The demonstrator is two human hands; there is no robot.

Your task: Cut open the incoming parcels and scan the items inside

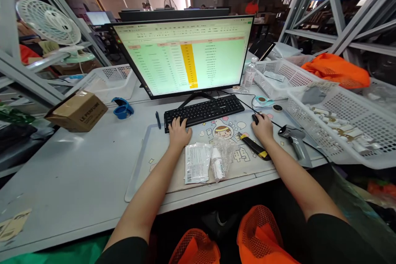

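My left hand (pixel 179 133) rests with its fingers spread over the left end of a black keyboard (pixel 206 109). My right hand (pixel 262 128) lies over a dark computer mouse (pixel 255 119), mostly hidden under the palm. Behind the keyboard a monitor (pixel 198 57) shows a spreadsheet with one orange column. Between my forearms lie a white packet (pixel 197 163) and a small white bottle (pixel 217 164) in bubble wrap. A black and yellow utility knife (pixel 254 147) lies left of my right wrist. All of these lie on a printed desk mat (pixel 154 173).
A barcode scanner (pixel 295 142) sits right of my right forearm, near a white basket (pixel 337 148) of small bottles. At left stand a cardboard box (pixel 78 111), a blue tape roll (pixel 123 109) and a fan (pixel 48 20). A clear plastic bottle (pixel 250 73) stands beside the monitor.
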